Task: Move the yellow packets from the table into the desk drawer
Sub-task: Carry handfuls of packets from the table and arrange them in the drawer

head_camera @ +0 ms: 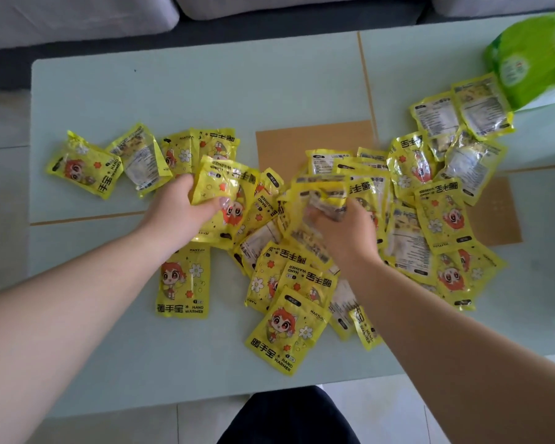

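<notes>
Several yellow hand-warmer packets [183, 280] lie scattered across the pale green table [205, 97], some face up and some face down. My left hand [181, 208] grips one packet [225, 190] at the table's middle, thumb across its front. My right hand [343, 225] pinches a crumpled packet [326, 197] above the dense pile at centre right; it is blurred. No drawer is in view.
A green plastic bag [532, 62] sits at the table's far right corner. A grey sofa [269, 8] runs along the far edge. Brown cardboard patches [314, 145] lie under the packets. White floor tiles show to the left, and my dark-clothed leg [289, 418] is below the near edge.
</notes>
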`<move>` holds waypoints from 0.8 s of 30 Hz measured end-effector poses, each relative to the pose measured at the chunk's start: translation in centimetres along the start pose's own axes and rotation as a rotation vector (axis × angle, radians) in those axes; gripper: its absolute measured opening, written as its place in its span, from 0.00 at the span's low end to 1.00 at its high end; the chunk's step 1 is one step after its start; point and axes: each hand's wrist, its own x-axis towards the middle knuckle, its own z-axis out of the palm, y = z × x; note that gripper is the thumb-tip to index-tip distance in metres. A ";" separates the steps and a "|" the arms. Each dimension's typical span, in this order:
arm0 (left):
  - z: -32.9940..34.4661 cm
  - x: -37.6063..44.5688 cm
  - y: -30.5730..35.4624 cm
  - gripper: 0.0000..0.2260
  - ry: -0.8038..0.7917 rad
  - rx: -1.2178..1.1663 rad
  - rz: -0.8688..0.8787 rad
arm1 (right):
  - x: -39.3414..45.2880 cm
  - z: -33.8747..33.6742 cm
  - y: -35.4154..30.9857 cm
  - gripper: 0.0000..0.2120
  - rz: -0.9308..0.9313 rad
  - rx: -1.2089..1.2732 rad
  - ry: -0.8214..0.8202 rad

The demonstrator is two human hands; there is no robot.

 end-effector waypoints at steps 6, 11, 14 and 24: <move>2.6 -6.2 1.1 0.14 -0.287 -0.322 -0.126 | -2.0 -4.1 1.3 0.24 0.063 0.273 0.165; 7.8 -11.4 -0.1 0.07 -0.418 -0.346 -0.162 | -3.4 -5.3 3.0 0.34 0.075 0.338 0.184; 10.0 -12.6 -1.7 0.06 -0.334 -0.299 -0.107 | -4.5 -5.2 3.0 0.38 0.098 0.335 0.174; 15.0 -15.6 -2.0 0.15 0.033 0.107 -0.197 | -6.1 -5.3 5.9 0.35 0.134 0.349 0.132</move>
